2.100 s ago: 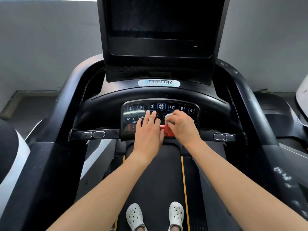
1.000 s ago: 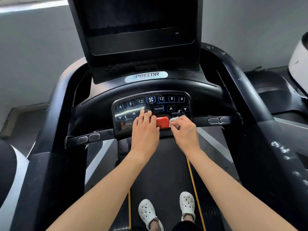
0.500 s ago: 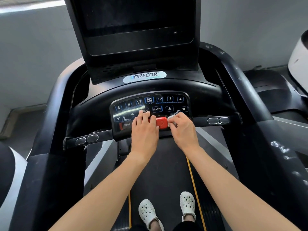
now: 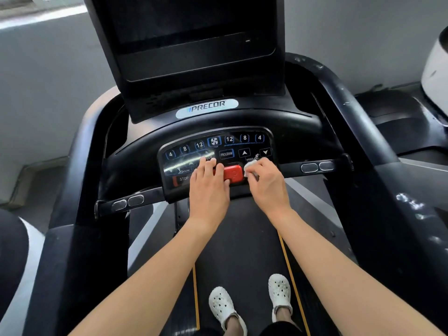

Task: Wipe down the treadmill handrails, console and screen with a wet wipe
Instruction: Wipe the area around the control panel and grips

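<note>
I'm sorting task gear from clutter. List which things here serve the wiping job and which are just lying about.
Job: crumpled white wet wipe pinched in right hand; left hand resting on glossy black button console; dark rectangular screen; black tubular handrail.
Just there: white perforated clogs; black treadmill belt; white rounded machine.

A plain grey wall fills the background on both sides, matte under soft, even light. A bright pale band crosses its upper left corner. Low on the left, the wall meets a dull grey floor along a raised skirting edge. A white rounded machine housing stands at the far right, and a black-and-white one at the lower left.
</note>
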